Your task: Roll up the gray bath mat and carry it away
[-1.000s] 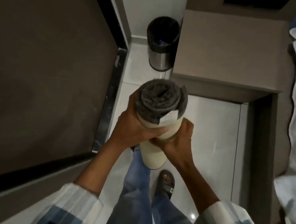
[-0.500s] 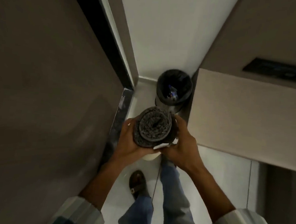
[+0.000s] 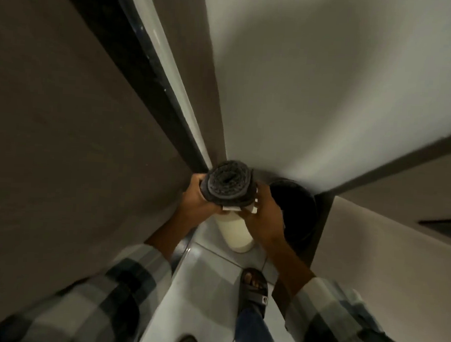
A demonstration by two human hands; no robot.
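The gray bath mat [image 3: 228, 185] is rolled into a tight cylinder and held upright, its fuzzy spiral end facing me and its cream backing showing below my hands. My left hand [image 3: 199, 198] wraps the roll from the left. My right hand [image 3: 265, 213] clasps it from the right, over a white label at the rim. The roll hangs in the air above the tiled floor, its lower end near the bin.
A dark waste bin [image 3: 294, 207] stands in the corner just right of the roll. A dark door panel [image 3: 75, 133] runs along the left, a beige cabinet [image 3: 386, 262] on the right, a white wall [image 3: 305, 83] ahead. My sandalled foot [image 3: 253, 290] is on the pale floor tiles [image 3: 205, 289].
The view has tilted upward and moved closer to the corner. The rolled mat, still in both hands, has come forward beside the bin, and my feet have stepped ahead.
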